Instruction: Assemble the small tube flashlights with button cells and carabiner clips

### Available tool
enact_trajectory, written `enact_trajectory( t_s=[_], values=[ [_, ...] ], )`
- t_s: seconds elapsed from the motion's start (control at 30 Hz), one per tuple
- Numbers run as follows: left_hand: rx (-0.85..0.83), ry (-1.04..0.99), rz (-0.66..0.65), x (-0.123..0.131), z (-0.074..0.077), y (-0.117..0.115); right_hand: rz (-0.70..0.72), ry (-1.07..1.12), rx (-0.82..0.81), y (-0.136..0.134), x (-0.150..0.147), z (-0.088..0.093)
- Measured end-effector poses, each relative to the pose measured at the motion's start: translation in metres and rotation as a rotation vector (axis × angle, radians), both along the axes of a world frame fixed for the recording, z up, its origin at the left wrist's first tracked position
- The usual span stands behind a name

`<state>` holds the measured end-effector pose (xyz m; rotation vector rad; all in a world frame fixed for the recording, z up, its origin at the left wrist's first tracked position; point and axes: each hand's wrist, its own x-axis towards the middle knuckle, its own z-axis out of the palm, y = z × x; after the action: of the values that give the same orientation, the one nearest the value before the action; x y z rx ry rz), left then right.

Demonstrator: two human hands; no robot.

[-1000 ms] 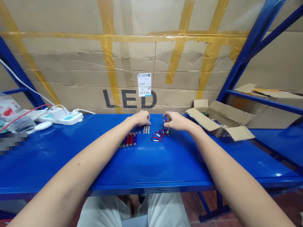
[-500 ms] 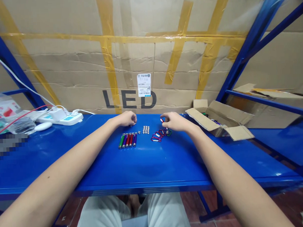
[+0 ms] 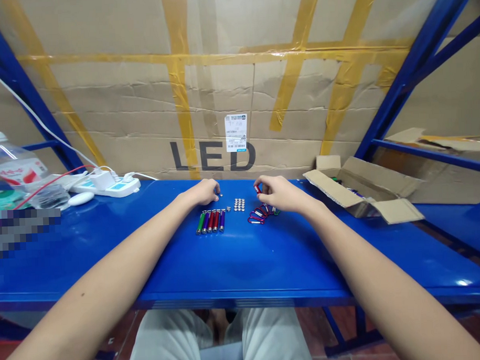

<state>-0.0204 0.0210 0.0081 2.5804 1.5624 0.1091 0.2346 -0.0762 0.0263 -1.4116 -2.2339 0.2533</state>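
Note:
My left hand (image 3: 206,191) rests low over the table with its fingers curled together. A tiny silver piece (image 3: 220,195) shows right beside its fingertips; whether anything is pinched inside is hidden. My right hand (image 3: 277,192) grips a red carabiner (image 3: 257,189) between thumb and fingers, above a fanned row of coloured carabiners (image 3: 257,217). Between the hands, small silver button cells (image 3: 239,204) stand in neat rows. Nearer to me lies a row of small metal torches (image 3: 211,222) in green, purple and red, with small silver bits (image 3: 228,209) by their far end.
An open cardboard box (image 3: 360,189) with small items sits at the right. On the left are a power strip (image 3: 110,185) with plugs and cables, and a plastic bottle (image 3: 25,174). A large taped carton (image 3: 143,115) stands behind the blue table (image 3: 243,264).
The view has shifted slightly, so everything appears further right. My right hand still has the red carabiner, now turned a little. My left hand stays almost in place beside the silver piece.

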Motion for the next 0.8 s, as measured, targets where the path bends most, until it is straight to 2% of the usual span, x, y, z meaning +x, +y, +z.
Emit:
enact_trajectory(
  t_s=[0.43, 0.7, 0.8],
  values=[
    [0.142, -0.177, -0.110, 0.002, -0.018, 0.004, 0.042, 0.055, 0.013, -0.004, -0.017, -0.006],
    [0.022, -0.348, -0.102, 0.002, -0.018, 0.004, 0.045, 0.156, 0.019, -0.004, -0.023, -0.008],
    [0.086, -0.425, -0.164, 0.003, -0.013, -0.002, 0.040, 0.178, 0.023, -0.003, -0.027, -0.008]
  ],
)
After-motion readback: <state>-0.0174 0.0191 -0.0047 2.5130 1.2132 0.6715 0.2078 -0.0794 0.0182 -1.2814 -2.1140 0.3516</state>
